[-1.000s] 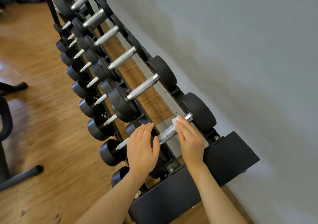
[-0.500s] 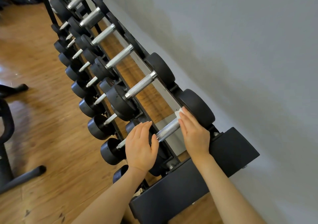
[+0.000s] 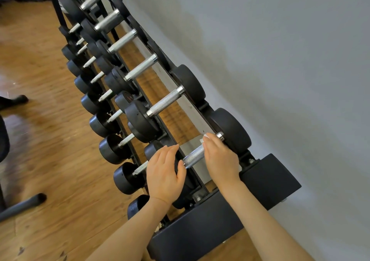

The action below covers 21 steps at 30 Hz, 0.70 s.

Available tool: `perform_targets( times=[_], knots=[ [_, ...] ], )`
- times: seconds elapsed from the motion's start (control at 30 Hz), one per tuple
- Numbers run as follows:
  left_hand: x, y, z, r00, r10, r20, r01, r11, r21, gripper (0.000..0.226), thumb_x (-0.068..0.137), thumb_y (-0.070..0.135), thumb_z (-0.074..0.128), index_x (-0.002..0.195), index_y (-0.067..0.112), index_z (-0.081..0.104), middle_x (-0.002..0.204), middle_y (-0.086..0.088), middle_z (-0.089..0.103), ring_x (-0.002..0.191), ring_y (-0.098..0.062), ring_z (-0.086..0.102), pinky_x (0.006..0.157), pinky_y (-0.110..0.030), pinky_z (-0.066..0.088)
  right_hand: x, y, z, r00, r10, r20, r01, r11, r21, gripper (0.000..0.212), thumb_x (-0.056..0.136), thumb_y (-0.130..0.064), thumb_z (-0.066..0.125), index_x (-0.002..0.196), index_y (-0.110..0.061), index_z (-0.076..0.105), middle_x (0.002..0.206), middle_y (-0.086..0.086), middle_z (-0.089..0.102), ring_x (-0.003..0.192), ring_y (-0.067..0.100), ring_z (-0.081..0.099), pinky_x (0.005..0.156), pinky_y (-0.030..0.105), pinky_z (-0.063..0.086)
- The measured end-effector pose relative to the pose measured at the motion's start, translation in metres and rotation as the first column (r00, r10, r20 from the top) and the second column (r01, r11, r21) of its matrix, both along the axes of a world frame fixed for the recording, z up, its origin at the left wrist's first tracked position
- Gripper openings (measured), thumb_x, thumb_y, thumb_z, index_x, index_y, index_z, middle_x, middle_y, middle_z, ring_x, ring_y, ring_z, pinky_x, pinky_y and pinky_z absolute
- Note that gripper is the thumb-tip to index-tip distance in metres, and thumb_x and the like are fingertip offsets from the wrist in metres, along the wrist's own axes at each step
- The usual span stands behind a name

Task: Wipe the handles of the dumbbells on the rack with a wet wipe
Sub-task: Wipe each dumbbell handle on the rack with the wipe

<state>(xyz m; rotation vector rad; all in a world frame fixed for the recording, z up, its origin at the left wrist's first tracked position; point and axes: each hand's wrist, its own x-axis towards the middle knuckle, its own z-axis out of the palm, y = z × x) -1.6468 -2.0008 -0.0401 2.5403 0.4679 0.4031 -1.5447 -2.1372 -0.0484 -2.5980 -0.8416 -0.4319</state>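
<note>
A black dumbbell rack (image 3: 220, 216) runs along the grey wall, its tiers filled with black dumbbells with knurled steel handles. On the nearest top-tier dumbbell, my right hand (image 3: 219, 159) lies over the far part of the handle (image 3: 193, 156), pressing a white wet wipe (image 3: 204, 138) whose edge shows past my fingertips. My left hand (image 3: 164, 170) rests with straight fingers on the near black head of that dumbbell, its thumb beside the handle's near end. The far head (image 3: 232, 129) sits by the wall.
The neighbouring dumbbell handle (image 3: 165, 101) lies just beyond. Lower tiers hold smaller dumbbells (image 3: 124, 172) to the left. Wooden floor (image 3: 40, 160) spreads left, with black legs of a machine (image 3: 22, 204) on it. The wall (image 3: 280, 60) closes the right side.
My right hand with the wipe slid along the handle toward the far head, then came back a little so the steel collar shows again. My left hand stays on the near head.
</note>
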Motion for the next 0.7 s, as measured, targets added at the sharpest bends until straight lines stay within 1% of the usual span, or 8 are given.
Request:
perform_targets(
  times=[0.13,0.23,0.3,0.43,0.5,0.6,0.63,0.7],
  knots=[
    [0.0,0.001,0.0,1.0,-0.005,0.013,0.005,1.0,-0.001,0.044,0.092,0.034,0.041,0.125,0.014,0.062,0.113,0.001,0.067,0.111,-0.017,0.059,0.096,-0.028,0.037,0.004,-0.007,0.004,0.997,-0.066,-0.044,0.067,0.998,0.013,0.035,0.078,-0.008,0.078,0.111,-0.003,0.067,0.119,0.01,0.065,0.085,0.023,0.071,0.055,0.029,0.058],
    [0.0,0.001,-0.002,1.0,-0.003,0.019,0.003,1.0,0.014,0.042,0.092,0.032,0.041,0.12,0.015,0.066,0.114,0.001,0.068,0.114,-0.019,0.059,0.1,-0.03,0.037,-0.005,-0.001,-0.001,0.983,0.023,-0.18,0.002,0.99,0.138,0.029,0.089,-0.011,0.066,0.117,-0.003,0.067,0.124,0.009,0.064,0.103,0.022,0.067,0.075,0.032,0.059],
    [0.0,0.001,-0.002,1.0,-0.007,0.03,0.006,1.0,0.026,0.04,0.091,0.03,0.041,0.115,0.015,0.069,0.114,0.001,0.069,0.114,-0.02,0.06,0.101,-0.031,0.038,-0.006,-0.001,0.0,0.971,0.079,-0.226,-0.039,0.983,0.179,0.027,0.094,-0.015,0.06,0.118,-0.006,0.068,0.125,0.006,0.064,0.107,0.019,0.065,0.08,0.031,0.058],
    [0.0,0.0,-0.003,0.999,-0.007,0.035,0.006,1.0,0.026,0.039,0.09,0.028,0.041,0.111,0.014,0.071,0.113,0.0,0.069,0.113,-0.02,0.06,0.1,-0.033,0.041,-0.002,-0.005,0.002,0.98,-0.028,-0.198,0.075,0.969,0.234,0.028,0.096,-0.02,0.057,0.118,-0.008,0.068,0.123,0.005,0.066,0.108,0.017,0.065,0.082,0.029,0.056],
    [0.0,0.0,-0.003,1.0,-0.004,0.024,0.004,1.0,0.013,0.04,0.09,0.029,0.04,0.111,0.014,0.071,0.113,0.0,0.07,0.114,-0.02,0.061,0.1,-0.038,0.045,-0.009,-0.001,-0.003,0.984,-0.034,-0.177,0.073,0.973,0.219,0.031,0.095,-0.022,0.057,0.12,-0.005,0.067,0.125,0.007,0.065,0.105,0.019,0.066,0.08,0.026,0.054],
    [0.0,0.0,-0.002,1.0,-0.005,0.024,0.005,1.0,0.013,0.041,0.09,0.029,0.04,0.11,0.014,0.072,0.112,0.001,0.07,0.113,-0.021,0.061,0.099,-0.04,0.048,-0.015,-0.002,-0.01,0.997,0.021,-0.07,-0.016,0.997,0.072,0.035,0.089,-0.019,0.062,0.121,-0.005,0.064,0.128,0.007,0.062,0.087,0.017,0.071,0.064,0.022,0.057],
    [0.0,0.0,-0.002,1.0,-0.004,0.028,0.004,1.0,0.014,0.04,0.09,0.028,0.04,0.11,0.014,0.072,0.111,0.0,0.07,0.113,-0.021,0.061,0.098,-0.041,0.048,-0.012,-0.005,-0.009,0.999,-0.001,-0.047,0.004,0.998,0.061,0.036,0.087,-0.018,0.065,0.121,-0.005,0.064,0.128,0.008,0.063,0.087,0.018,0.071,0.061,0.023,0.057],
    [0.001,0.001,-0.002,1.0,-0.004,0.029,0.004,1.0,0.015,0.04,0.089,0.028,0.041,0.109,0.013,0.072,0.111,0.0,0.07,0.112,-0.021,0.061,0.098,-0.041,0.048,-0.005,-0.009,-0.004,0.996,-0.086,-0.03,0.088,0.991,0.096,0.037,0.084,-0.016,0.066,0.12,-0.003,0.065,0.125,0.011,0.064,0.096,0.023,0.07,0.066,0.028,0.058]
  ],
)
